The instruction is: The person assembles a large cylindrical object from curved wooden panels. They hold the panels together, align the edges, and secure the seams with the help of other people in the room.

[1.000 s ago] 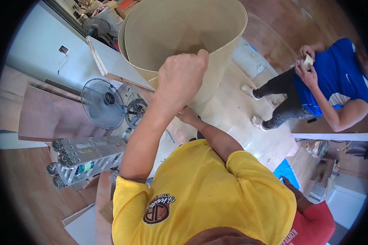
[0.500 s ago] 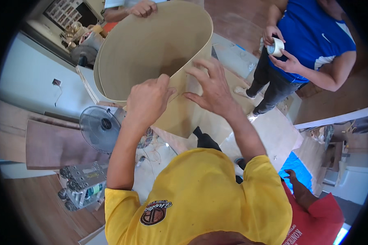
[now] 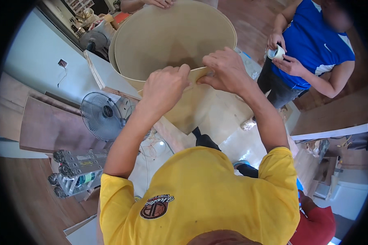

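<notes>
A thin tan sheet, rolled into a wide open-topped cylinder (image 3: 167,38), stands in front of me. My left hand (image 3: 165,87) grips its near rim, fingers curled over the edge and thumb pressed to the outside. Just to the right, my right hand (image 3: 225,70) pinches the same rim, fingers over the top and thumb below. Between the two hands a short stretch of the rim shows. At the far side, another person's hand (image 3: 161,3) rests on the cylinder's edge.
To the right, a person in a blue shirt (image 3: 310,45) holds a roll of tape (image 3: 277,53). At left are a standing fan (image 3: 104,112), a folded metal ladder (image 3: 79,167) and a curved board (image 3: 57,122). A person in red (image 3: 317,224) is at lower right.
The cylinder's opening now looks wider and lies further right. My right hand has shifted right and closed from spread fingers onto the rim. My left hand has moved slightly right.
</notes>
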### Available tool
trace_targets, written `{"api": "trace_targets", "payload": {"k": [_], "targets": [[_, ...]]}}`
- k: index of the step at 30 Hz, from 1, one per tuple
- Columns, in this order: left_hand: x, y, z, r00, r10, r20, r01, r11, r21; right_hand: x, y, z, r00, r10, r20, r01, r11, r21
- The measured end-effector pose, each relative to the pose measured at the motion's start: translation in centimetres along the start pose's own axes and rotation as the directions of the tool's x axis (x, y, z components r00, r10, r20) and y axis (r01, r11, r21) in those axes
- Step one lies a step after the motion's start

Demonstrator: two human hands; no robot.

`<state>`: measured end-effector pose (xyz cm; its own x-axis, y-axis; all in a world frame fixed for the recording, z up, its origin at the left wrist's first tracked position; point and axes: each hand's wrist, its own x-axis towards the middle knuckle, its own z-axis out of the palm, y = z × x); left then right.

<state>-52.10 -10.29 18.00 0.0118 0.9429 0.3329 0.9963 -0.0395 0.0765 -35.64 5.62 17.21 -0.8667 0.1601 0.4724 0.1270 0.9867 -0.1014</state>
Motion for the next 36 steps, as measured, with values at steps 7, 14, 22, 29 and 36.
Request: {"api": "trace_targets", "payload": {"k": [7, 14, 22, 29, 36], "targets": [[-0.7, -0.2, -0.3, 0.997, 0.014, -0.074, -0.014, 1.0, 0.002, -0.3, -0.9, 0.6, 0.981, -0.019, -0.195, 0.017, 1.0, -0.013], [-2.4, -3.5, -0.8, 0.99, -0.043, -0.131, 0.058, 0.993, 0.108, -0.2, -0.8, 1.3, 0.979, 0.039, -0.198, -0.047, 0.998, -0.031], [-3.8, -7.9, -0.9, 0.979, 0.079, -0.189, -0.084, 0.996, -0.019, -1.2, -2.6, 0.6, 0.98, 0.06, -0.189, -0.075, 0.994, -0.076], [-0.1, -5.2, 0.6, 0.929, 0.263, -0.262, -0.29, 0.954, -0.072, -6.5, -4.6, -2.9, 0.966, 0.165, -0.201, -0.204, 0.96, -0.192], [3.7, -1.9, 0.2, 0.888, 0.411, -0.207, -0.441, 0.888, -0.131, -10.8, -5.1, -4.9, 0.911, 0.253, -0.325, -0.321, 0.931, -0.176]]}}
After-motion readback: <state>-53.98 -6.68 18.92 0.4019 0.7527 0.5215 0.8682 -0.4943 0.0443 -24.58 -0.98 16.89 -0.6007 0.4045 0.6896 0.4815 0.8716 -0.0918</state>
